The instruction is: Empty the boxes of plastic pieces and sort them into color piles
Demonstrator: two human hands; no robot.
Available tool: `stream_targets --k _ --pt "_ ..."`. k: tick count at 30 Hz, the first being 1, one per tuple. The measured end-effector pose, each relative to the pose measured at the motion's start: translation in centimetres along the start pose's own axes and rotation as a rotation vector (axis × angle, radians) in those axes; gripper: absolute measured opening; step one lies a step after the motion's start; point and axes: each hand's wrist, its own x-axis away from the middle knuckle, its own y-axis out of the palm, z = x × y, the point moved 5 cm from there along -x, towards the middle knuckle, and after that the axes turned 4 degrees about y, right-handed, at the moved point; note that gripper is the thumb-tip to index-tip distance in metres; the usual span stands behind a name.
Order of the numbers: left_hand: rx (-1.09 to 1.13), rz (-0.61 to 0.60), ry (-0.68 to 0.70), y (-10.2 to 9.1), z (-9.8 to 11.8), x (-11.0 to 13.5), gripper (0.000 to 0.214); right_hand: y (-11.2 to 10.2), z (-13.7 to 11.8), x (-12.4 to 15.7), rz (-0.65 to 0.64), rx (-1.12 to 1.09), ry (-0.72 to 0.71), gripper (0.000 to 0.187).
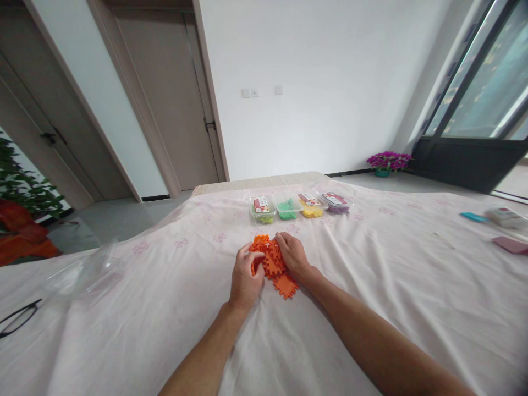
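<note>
A heap of orange interlocking plastic tiles (273, 263) with notched edges lies on the pink-flowered cloth between my two hands. One flat tile (286, 285) sticks out of the heap toward me. My left hand (246, 278) curls round tiles on the heap's left side, thumb and fingers bent against them. On the other side, my right hand (292, 253) is closed against the heap's right edge, its fingers partly hidden behind the tiles. How many tiles each hand grips cannot be made out.
Beyond the heap stand clear plastic boxes: one with yellow-green pieces (267, 219), one with green pieces (287, 209), one with yellow (312, 212), one with purple (339, 209). Clear empty packaging (86, 272) and glasses (20, 319) lie left. A blue item (474, 217) lies right.
</note>
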Motion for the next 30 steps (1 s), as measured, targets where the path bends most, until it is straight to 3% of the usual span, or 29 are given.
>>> stream_targets --k 8,13,18,20,23,26,30 --pt "0.147 0.141 -0.099 -1.0 -1.0 -0.2 0.029 -0.7 1.5 -1.1 0.155 -0.396 0.141 0.041" --pt "0.306 0.180 -0.197 -1.0 -1.0 0.0 0.038 -0.2 2.0 -1.2 0.083 -0.521 0.151 0.042" --pt "0.333 -0.027 -0.059 0.3 0.1 0.2 0.073 0.5 1.4 -0.8 -0.102 -0.326 0.024 0.044" --pt "0.203 -0.134 0.065 0.8 1.0 0.4 0.086 0.8 1.2 -0.5 -0.168 -0.358 0.023 0.047" --pt "-0.031 -0.277 0.216 1.6 2.3 0.8 0.096 0.7 1.0 -0.3 -0.168 -0.539 0.065 0.053" --pt "-0.169 -0.347 0.302 2.1 3.2 1.2 0.080 0.5 1.2 -0.4 -0.128 -0.705 0.131 0.056" --pt "-0.228 -0.264 0.293 2.1 3.1 0.9 0.037 0.2 2.0 -0.9 -0.046 -0.734 0.205 0.058"
